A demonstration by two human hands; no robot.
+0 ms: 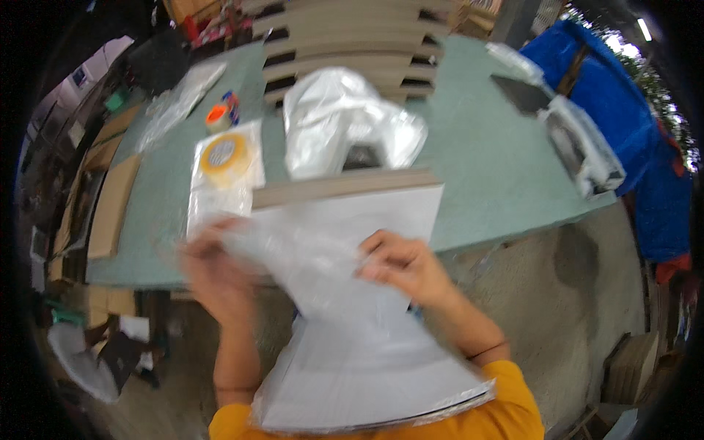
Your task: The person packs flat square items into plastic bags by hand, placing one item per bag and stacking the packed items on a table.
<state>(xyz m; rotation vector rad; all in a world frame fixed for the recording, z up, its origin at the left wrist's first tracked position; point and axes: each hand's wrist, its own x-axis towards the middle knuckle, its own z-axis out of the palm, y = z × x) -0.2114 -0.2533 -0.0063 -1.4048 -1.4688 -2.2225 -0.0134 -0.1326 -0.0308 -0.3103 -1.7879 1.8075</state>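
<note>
A clear plastic bag (315,282) with flat white sheets (359,374) inside leans toward my body, its lower end against my yellow shirt. My right hand (403,268) is closed, fingers curled and pinching the bag's upper part. Motion smears my left hand (220,268); loose film stretches up to its fingertips, but I cannot make out its grip. Just beyond the hands, a white-topped stack of boards (396,209) lies at the table's near edge, partly hidden by the film.
On the green table (499,161) lie a pile of clear plastic bags (323,110), a yellow tape roll (224,154) on a plastic packet, and an orange-rimmed roll (217,117). Stacked grey boards (352,37) stand behind. A plastic-wrapped bundle (583,147) lies right, beside a blue tarp (609,95).
</note>
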